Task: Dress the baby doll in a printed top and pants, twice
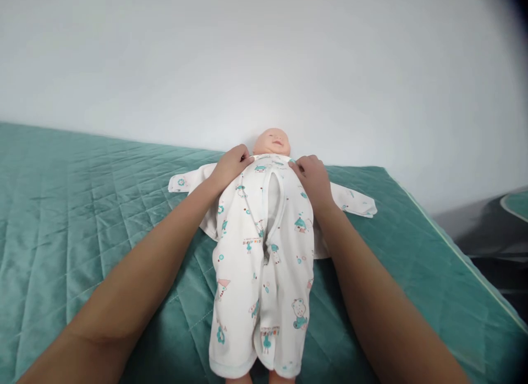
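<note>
A baby doll (272,142) lies on its back, head toward the wall, its feet just showing at the bottom edge. White printed baby pants (289,296) with an open split at the crotch cover its legs and front up to the chest. Beneath them is a white printed baby top (187,180), its sleeves spread out to both sides. My left hand (235,164) is closed on the upper left edge of the pants, near the doll's neck. Opposite it, my right hand (311,177) pinches the upper right edge.
Under the doll lies a green quilted bedspread (103,219) with a pale piped edge on the right. A plain white wall (264,59) rises directly behind the doll's head. Dark shapes and another green piece (517,202) stand at the far right.
</note>
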Action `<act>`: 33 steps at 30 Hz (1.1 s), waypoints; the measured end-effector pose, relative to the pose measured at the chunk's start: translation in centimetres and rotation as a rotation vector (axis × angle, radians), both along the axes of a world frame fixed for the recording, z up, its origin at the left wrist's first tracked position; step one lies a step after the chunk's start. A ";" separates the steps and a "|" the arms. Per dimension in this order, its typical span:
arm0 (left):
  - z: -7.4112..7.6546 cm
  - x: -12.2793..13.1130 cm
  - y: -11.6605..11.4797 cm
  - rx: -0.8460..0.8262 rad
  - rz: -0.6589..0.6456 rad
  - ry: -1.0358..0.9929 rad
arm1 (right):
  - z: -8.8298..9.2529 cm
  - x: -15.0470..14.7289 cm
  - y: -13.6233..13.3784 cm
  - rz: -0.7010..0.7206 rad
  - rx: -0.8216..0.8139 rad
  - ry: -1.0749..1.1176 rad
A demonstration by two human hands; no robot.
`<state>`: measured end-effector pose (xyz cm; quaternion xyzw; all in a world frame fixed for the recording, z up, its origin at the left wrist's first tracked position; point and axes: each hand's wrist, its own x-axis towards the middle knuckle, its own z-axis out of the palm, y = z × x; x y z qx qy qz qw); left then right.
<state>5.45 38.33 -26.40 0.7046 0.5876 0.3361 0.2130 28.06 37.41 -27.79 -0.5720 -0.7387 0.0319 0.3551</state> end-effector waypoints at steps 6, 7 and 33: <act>-0.2 -0.4 0.6 0.022 0.049 0.078 | 0.6 0.2 0.1 -0.018 -0.266 0.043; -0.2 -0.3 0.9 0.025 0.076 0.088 | 0.7 0.2 0.3 -0.049 -0.287 0.042; -4.0 -2.4 -1.4 0.275 -0.089 0.316 | -1.2 1.3 -2.0 0.153 -0.084 0.165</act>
